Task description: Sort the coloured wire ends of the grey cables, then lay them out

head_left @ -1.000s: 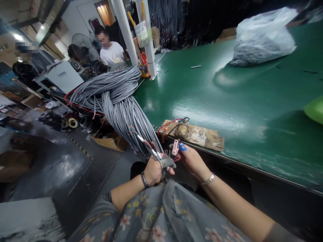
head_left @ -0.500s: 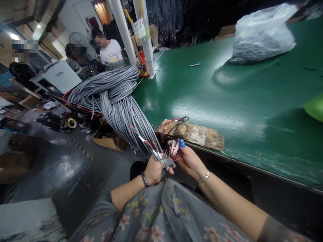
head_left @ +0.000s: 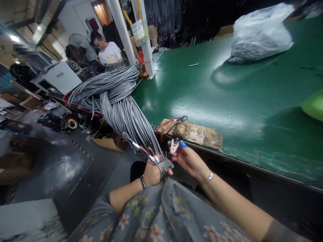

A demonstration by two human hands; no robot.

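Observation:
A thick bundle of grey cables hangs from the table's left end down to my lap. My left hand, with a grey finger cot on one finger, is closed round the cable ends, where thin coloured wires fan out. My right hand, a blue cot on one fingertip, pinches a small pink snipping tool right at the wire tips. Both hands sit just below the table's front edge.
A green table stretches right, with a worn wooden block carrying red and black wires at its edge. A filled plastic bag lies far back. People sit at the far left by a white post. Boxes lie on the floor.
The view shifted slightly. The loose wire ends in my left hand have dropped lower and leftward. My right hand keeps the pink tool at the wire tips.

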